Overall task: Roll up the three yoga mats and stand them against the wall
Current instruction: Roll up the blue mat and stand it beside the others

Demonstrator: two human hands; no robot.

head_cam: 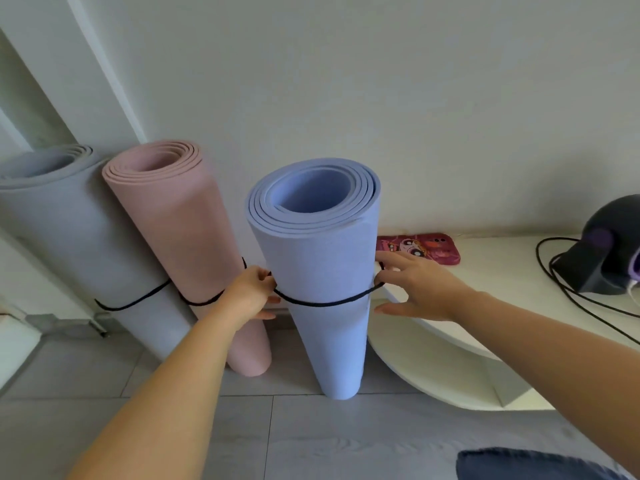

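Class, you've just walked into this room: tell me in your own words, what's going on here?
A person is working on a black cord looped around a rolled blue mat, which stands on end on the floor by the wall. The left hand pinches the cord at the mat's left side. The right hand, fingers spread, touches the right side where the cord runs. A pink mat and a grey mat, both rolled and corded, already lean against the wall.

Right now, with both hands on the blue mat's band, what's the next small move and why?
Probably release the black band and lean the blue mat to the wall: the band already rings the roll, and the left hand and right hand hold it upright beside the pink mat.
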